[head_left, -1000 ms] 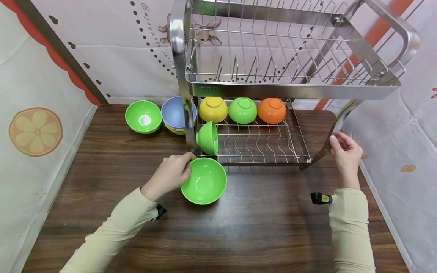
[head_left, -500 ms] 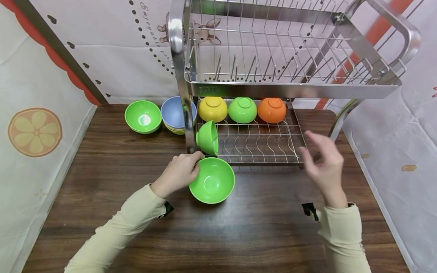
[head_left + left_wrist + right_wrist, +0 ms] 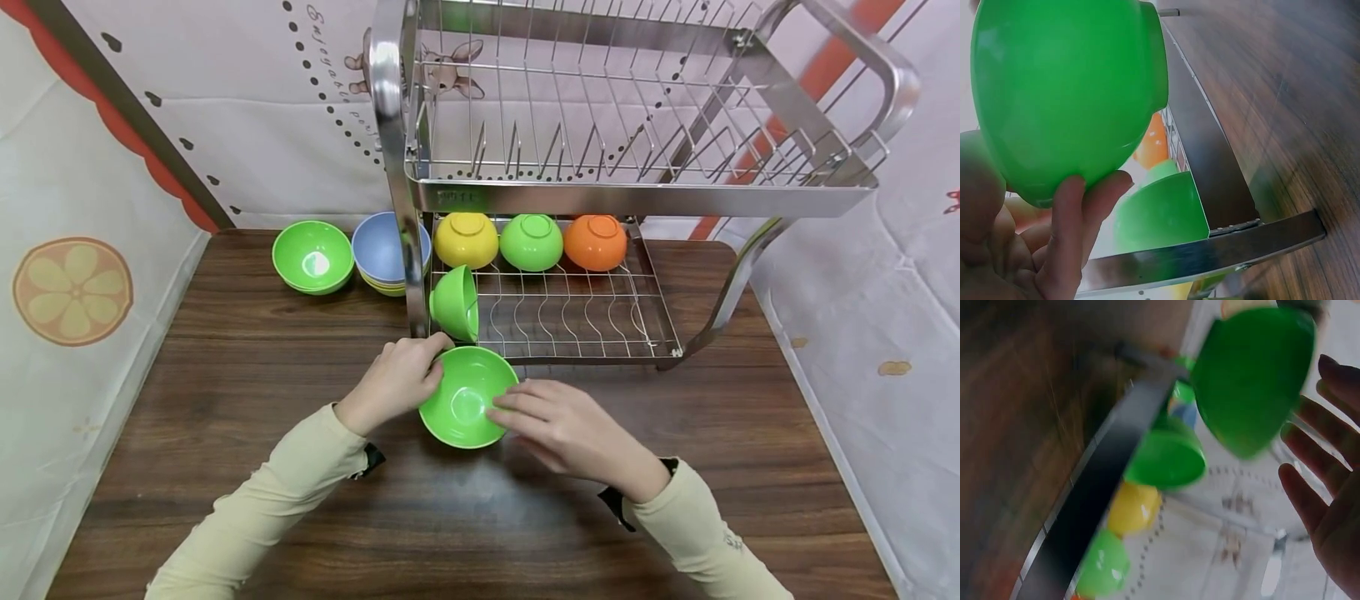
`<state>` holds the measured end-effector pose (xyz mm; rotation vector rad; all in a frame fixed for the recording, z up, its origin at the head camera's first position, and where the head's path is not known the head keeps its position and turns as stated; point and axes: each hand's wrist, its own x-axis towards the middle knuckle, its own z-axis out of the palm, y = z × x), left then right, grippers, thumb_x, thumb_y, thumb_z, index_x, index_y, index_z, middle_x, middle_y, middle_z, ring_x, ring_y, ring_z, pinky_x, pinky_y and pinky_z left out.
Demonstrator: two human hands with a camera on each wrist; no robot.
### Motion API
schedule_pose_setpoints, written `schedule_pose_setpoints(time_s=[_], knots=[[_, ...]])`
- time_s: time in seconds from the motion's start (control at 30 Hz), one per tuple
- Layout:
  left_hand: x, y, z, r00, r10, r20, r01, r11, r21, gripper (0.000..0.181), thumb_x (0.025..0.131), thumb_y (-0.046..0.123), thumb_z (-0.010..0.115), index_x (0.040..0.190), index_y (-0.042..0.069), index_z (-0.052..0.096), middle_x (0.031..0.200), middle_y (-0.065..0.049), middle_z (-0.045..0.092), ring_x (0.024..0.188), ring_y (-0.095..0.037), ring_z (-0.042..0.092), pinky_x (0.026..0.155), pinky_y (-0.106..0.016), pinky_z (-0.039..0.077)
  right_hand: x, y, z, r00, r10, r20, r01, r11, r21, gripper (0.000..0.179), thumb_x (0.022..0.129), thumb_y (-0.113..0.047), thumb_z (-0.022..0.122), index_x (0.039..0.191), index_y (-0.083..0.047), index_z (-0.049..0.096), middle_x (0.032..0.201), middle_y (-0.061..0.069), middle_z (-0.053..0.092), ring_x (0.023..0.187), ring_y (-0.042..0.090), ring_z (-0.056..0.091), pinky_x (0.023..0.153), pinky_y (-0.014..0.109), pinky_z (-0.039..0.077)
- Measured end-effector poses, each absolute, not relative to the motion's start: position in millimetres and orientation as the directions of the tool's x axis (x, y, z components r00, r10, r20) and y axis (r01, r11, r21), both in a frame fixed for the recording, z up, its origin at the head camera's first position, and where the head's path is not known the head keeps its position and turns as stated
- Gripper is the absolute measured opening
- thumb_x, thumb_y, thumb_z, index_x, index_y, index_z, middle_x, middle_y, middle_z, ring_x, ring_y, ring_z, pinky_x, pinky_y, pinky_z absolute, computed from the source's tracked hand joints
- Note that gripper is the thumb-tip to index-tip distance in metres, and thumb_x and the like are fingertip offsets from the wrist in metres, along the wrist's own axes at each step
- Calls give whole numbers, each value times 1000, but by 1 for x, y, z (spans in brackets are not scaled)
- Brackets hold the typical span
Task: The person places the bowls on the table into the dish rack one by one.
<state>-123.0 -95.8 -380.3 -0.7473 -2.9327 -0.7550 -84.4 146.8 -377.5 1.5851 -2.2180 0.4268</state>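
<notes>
My left hand [image 3: 397,379] pinches the left rim of a green bowl [image 3: 468,417], its thumb at the inside wall. Held in front of the rack's lower front bar, the bowl has its opening facing up in the head view. The left wrist view shows the bowl's outer side and foot [image 3: 1157,56], with fingers against the wall. My right hand [image 3: 573,429] is at the bowl's right rim, fingertips overlapping it in the head view. In the right wrist view those fingers [image 3: 1319,434] are spread and extended, just beside the bowl [image 3: 1254,381].
A two-tier metal dish rack [image 3: 645,200] stands ahead. Its lower tier holds upturned yellow [image 3: 467,242], green [image 3: 532,243] and orange [image 3: 596,243] bowls, plus a green bowl on its side [image 3: 455,304]. Left of it are green bowls [image 3: 313,258] and a blue-topped stack [image 3: 378,246].
My right hand has left the rack's right post and come left to the bowl. My left hand has shifted the held bowl slightly right.
</notes>
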Motion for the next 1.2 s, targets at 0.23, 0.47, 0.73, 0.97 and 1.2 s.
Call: schedule_pose_setpoints(time_s=[0.23, 0.47, 0.73, 0.97, 1.2], knots=[[-122, -91, -378, -876, 470, 110, 465, 762, 450, 19, 83, 4, 52, 99, 8, 61, 75, -5, 62, 52, -13, 49, 41, -26, 37, -82, 133, -388, -250, -884, 395, -950, 302, 76, 21, 82, -14, 56, 100, -18, 66, 91, -6, 63, 93, 14, 57, 88, 29, 43], [-123, -90, -381, -874, 472, 115, 470, 763, 445, 18, 84, 5, 52, 98, 10, 62, 75, -3, 61, 51, -13, 48, 40, -25, 35, -82, 131, -390, -225, -892, 393, -954, 283, 98, 12, 80, -18, 61, 90, -23, 65, 78, -10, 55, 78, 11, 54, 79, 29, 43], [-123, -90, -380, -870, 477, 124, 477, 755, 450, 18, 82, 4, 52, 96, 10, 62, 73, -4, 61, 53, -15, 50, 41, -28, 37, -82, 130, -389, -218, -895, 390, -957, 275, 97, 7, 83, -20, 57, 86, -23, 62, 74, -9, 51, 72, 11, 49, 72, 27, 40], [-123, -90, -380, -879, 462, 118, 458, 748, 480, 21, 81, 3, 52, 98, 9, 63, 74, -4, 62, 54, -14, 53, 41, -27, 38, -80, 128, -388, -233, -895, 380, -955, 285, 86, 12, 85, -21, 50, 83, -24, 61, 73, -10, 50, 71, 11, 47, 69, 26, 38], [-123, -90, -379, -888, 445, 116, 439, 746, 501, 22, 80, 3, 52, 99, 9, 63, 74, -6, 63, 53, -15, 52, 41, -27, 38, -81, 127, -388, -233, -890, 391, -955, 286, 84, 10, 85, -22, 52, 82, -23, 61, 74, -10, 51, 71, 11, 47, 68, 26, 38]])
